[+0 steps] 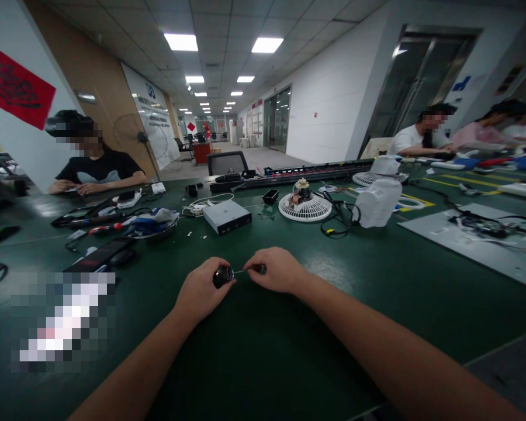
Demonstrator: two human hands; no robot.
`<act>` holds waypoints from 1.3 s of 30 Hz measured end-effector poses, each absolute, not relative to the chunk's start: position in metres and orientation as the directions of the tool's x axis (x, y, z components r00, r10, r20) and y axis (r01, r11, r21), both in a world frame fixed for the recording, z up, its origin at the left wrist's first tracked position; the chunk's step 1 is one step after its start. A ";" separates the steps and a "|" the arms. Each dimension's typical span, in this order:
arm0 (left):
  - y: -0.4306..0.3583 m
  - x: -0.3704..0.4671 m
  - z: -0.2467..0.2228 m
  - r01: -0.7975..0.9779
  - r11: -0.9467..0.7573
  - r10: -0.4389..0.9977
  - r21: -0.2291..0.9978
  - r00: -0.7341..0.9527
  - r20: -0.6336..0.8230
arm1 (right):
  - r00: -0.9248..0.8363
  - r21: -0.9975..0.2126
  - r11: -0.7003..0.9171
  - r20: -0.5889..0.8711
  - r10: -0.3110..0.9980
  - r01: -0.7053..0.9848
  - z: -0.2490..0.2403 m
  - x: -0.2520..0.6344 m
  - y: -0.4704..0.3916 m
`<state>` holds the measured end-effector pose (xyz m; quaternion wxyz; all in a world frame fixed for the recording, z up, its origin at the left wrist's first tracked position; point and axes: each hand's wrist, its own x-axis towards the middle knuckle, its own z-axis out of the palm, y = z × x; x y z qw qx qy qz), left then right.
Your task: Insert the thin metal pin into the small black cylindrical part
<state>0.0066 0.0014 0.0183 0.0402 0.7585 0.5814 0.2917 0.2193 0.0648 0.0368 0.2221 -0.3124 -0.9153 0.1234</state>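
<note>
My left hand (204,290) is closed around a small dark, rounded part (221,276) with a shiny ring at its open end. That end faces right. A screwdriver (258,268) with a dark handle and thin metal shaft is pinched in the fingers of my right hand (279,270). Its shaft points left at the ring end of the dark part; whether the tip touches it I cannot tell. Both hands are just above the green table (263,351), near its middle.
Beyond my hands lie a silver disc drive (227,217), a white fan grille with motor (304,207) and a white plastic housing (378,203). Leftward are a bowl with cloth (155,222) and a black device (99,254). A grey panel (477,245) lies right. Several people sit around.
</note>
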 end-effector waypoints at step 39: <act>-0.001 0.009 0.017 0.856 -0.422 0.873 0.298 0.296 0.387 | -0.680 -0.411 0.688 0.194 0.707 0.598 0.033 0.215 0.061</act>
